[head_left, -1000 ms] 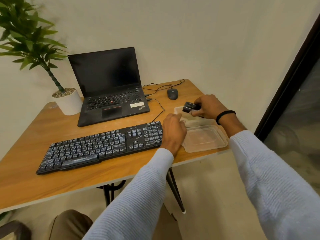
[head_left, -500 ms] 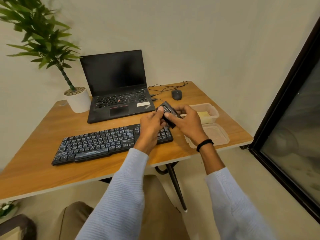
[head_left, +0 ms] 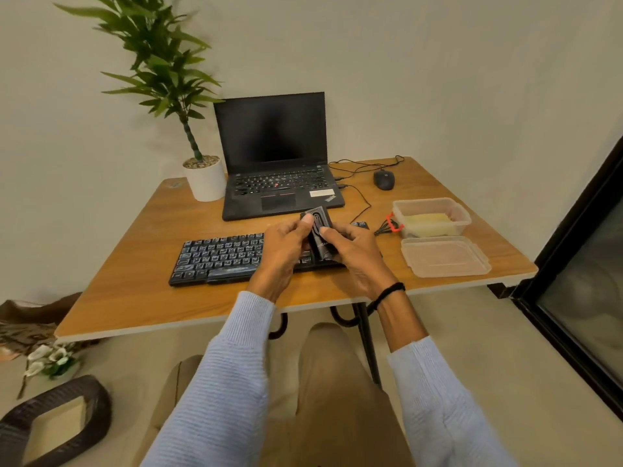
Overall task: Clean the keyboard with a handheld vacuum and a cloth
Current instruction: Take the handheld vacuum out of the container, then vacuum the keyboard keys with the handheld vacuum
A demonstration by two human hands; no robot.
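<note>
Two hands, one tool | your left hand (head_left: 283, 251) and right hand (head_left: 357, 256) both clasp the handheld vacuum (head_left: 320, 230) | held over the keyboard (head_left: 222, 257)

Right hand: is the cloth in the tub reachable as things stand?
Probably not at once: right hand and left hand both grip the vacuum. Otherwise the way looks free: the tub is open, lid off, cloth exposed.
</note>
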